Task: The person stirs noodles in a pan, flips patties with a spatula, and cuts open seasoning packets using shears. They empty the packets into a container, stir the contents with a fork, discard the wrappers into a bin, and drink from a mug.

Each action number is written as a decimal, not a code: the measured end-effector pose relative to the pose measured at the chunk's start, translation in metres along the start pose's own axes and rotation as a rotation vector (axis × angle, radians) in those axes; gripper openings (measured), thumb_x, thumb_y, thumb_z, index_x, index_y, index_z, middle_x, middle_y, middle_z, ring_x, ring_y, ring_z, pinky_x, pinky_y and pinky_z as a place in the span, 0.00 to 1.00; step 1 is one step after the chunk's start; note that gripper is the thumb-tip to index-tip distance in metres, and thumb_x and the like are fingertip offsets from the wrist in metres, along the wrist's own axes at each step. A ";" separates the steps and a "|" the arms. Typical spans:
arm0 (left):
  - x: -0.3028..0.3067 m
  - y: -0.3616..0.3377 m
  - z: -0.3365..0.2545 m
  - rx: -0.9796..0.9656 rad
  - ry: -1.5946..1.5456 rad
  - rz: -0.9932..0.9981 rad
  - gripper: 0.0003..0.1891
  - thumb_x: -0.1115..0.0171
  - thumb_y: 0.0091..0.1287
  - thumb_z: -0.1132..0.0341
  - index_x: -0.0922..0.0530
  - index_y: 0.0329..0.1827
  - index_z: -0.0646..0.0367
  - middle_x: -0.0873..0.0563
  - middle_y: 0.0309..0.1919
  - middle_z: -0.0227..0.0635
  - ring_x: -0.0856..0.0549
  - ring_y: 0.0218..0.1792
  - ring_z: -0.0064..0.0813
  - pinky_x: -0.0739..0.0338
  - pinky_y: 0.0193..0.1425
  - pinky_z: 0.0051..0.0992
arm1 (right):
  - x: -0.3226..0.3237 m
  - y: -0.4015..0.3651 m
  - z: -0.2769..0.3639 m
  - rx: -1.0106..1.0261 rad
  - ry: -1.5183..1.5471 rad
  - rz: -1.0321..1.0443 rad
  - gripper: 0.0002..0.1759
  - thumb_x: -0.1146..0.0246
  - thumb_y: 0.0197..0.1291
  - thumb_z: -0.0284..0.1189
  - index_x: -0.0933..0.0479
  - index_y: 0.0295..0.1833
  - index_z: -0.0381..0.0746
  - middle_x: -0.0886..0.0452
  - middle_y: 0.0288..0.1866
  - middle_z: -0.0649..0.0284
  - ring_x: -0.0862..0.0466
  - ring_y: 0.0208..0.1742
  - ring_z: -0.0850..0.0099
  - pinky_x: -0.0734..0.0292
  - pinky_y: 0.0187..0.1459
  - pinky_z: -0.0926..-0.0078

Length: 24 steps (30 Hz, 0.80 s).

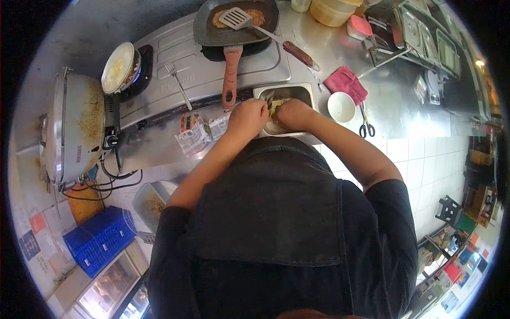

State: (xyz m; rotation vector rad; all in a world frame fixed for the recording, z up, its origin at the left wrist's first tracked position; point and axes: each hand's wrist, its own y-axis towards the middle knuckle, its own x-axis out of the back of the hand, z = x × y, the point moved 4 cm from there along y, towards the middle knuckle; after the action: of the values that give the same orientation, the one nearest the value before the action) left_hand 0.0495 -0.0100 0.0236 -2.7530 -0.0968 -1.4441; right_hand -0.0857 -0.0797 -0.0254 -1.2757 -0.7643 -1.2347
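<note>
A rectangular steel food pan (309, 89) sits at the counter's front edge, right in front of my body. My left hand (249, 117) is closed at its left rim, fingers curled inward; what it pinches, if anything, is hidden. Reaching into the pan, my right hand (294, 115) has its fingers bent down and pressed together. Pale and yellowish food pieces (275, 105) show between the two hands, too small to name. Opened printed plastic packets (192, 137) lie left of my left hand. A white bowl (341, 107) stands right of the pan.
A square grill pan (202, 24) with browned food and a slotted turner (236, 18) sits on the stove. A small pot (118, 68) stands over a blue flame. A fork (178, 85), red cloth (346, 85), black-handled scissors (366, 127) and digital scale (433, 87) lie around.
</note>
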 end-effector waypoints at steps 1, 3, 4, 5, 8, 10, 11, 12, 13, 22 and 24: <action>0.000 0.001 0.001 0.002 -0.017 -0.022 0.10 0.40 0.68 0.64 0.16 0.40 0.62 0.14 0.35 0.51 0.14 0.40 0.54 0.21 0.45 0.47 | -0.002 0.002 0.001 -0.001 0.001 0.000 0.11 0.39 0.59 0.35 0.14 0.34 0.41 0.12 0.33 0.53 0.10 0.36 0.54 0.15 0.40 0.52; 0.001 0.002 0.003 0.004 -0.032 -0.044 0.10 0.40 0.68 0.65 0.16 0.39 0.62 0.14 0.35 0.51 0.14 0.40 0.54 0.21 0.45 0.47 | -0.005 0.006 0.000 -0.057 0.068 -0.051 0.12 0.38 0.58 0.37 0.14 0.34 0.42 0.12 0.33 0.53 0.11 0.36 0.54 0.15 0.39 0.52; 0.002 0.003 0.003 0.011 -0.049 -0.054 0.10 0.40 0.67 0.65 0.16 0.39 0.63 0.14 0.35 0.51 0.14 0.40 0.54 0.21 0.45 0.47 | -0.007 0.008 0.001 -0.056 0.068 -0.051 0.12 0.38 0.58 0.37 0.14 0.34 0.42 0.12 0.33 0.53 0.11 0.36 0.54 0.15 0.39 0.52; 0.002 0.003 0.004 0.017 -0.065 -0.064 0.10 0.40 0.67 0.65 0.16 0.38 0.63 0.14 0.35 0.51 0.14 0.40 0.54 0.21 0.45 0.48 | -0.009 0.010 0.000 -0.066 0.080 -0.038 0.12 0.38 0.58 0.37 0.14 0.35 0.41 0.12 0.33 0.52 0.11 0.36 0.53 0.15 0.39 0.52; 0.005 0.003 0.003 0.010 -0.068 -0.073 0.10 0.40 0.67 0.65 0.17 0.38 0.64 0.14 0.35 0.51 0.14 0.41 0.55 0.21 0.46 0.48 | 0.000 0.013 0.006 -0.092 0.099 0.005 0.12 0.37 0.57 0.36 0.14 0.38 0.41 0.12 0.35 0.51 0.10 0.36 0.53 0.15 0.39 0.52; 0.005 0.004 0.003 0.014 -0.060 -0.059 0.10 0.40 0.67 0.65 0.17 0.38 0.63 0.14 0.35 0.51 0.15 0.40 0.55 0.21 0.46 0.48 | -0.002 0.014 0.006 -0.110 0.103 0.034 0.12 0.37 0.57 0.36 0.14 0.40 0.40 0.12 0.35 0.51 0.10 0.37 0.53 0.15 0.40 0.53; 0.004 0.004 0.003 0.017 -0.053 -0.043 0.10 0.40 0.67 0.65 0.16 0.38 0.63 0.14 0.35 0.51 0.15 0.40 0.55 0.21 0.46 0.48 | -0.009 0.017 0.004 -0.133 0.134 0.036 0.13 0.37 0.57 0.36 0.15 0.41 0.40 0.12 0.36 0.50 0.10 0.38 0.52 0.15 0.40 0.53; 0.004 0.005 0.003 0.018 -0.053 -0.044 0.10 0.40 0.67 0.65 0.16 0.38 0.63 0.14 0.35 0.51 0.15 0.40 0.55 0.21 0.46 0.48 | -0.009 0.018 0.004 -0.155 0.166 0.038 0.13 0.37 0.57 0.35 0.15 0.42 0.40 0.12 0.36 0.50 0.10 0.38 0.52 0.15 0.41 0.53; 0.003 0.005 0.002 0.015 -0.045 -0.033 0.09 0.39 0.67 0.65 0.16 0.38 0.63 0.14 0.36 0.51 0.15 0.40 0.55 0.21 0.46 0.48 | -0.008 0.018 0.004 -0.154 0.165 0.039 0.13 0.37 0.57 0.35 0.15 0.42 0.40 0.12 0.36 0.50 0.10 0.38 0.52 0.15 0.41 0.53; 0.003 0.005 -0.001 0.016 -0.004 -0.043 0.09 0.39 0.67 0.66 0.16 0.38 0.63 0.14 0.37 0.50 0.14 0.41 0.55 0.20 0.46 0.47 | -0.011 0.018 0.007 -0.205 0.174 0.085 0.13 0.36 0.56 0.34 0.15 0.46 0.41 0.11 0.40 0.51 0.10 0.42 0.54 0.15 0.44 0.54; 0.002 0.006 0.000 0.016 0.005 -0.043 0.09 0.39 0.67 0.66 0.16 0.39 0.63 0.13 0.38 0.50 0.14 0.41 0.54 0.20 0.46 0.47 | -0.010 0.019 0.008 -0.188 0.158 0.069 0.13 0.35 0.55 0.34 0.15 0.45 0.42 0.11 0.39 0.52 0.10 0.42 0.54 0.15 0.43 0.54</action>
State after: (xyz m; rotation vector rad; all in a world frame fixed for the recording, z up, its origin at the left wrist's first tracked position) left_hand 0.0510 -0.0158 0.0259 -2.7512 -0.1679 -1.4527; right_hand -0.0686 -0.0723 -0.0389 -1.3263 -0.4963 -1.3576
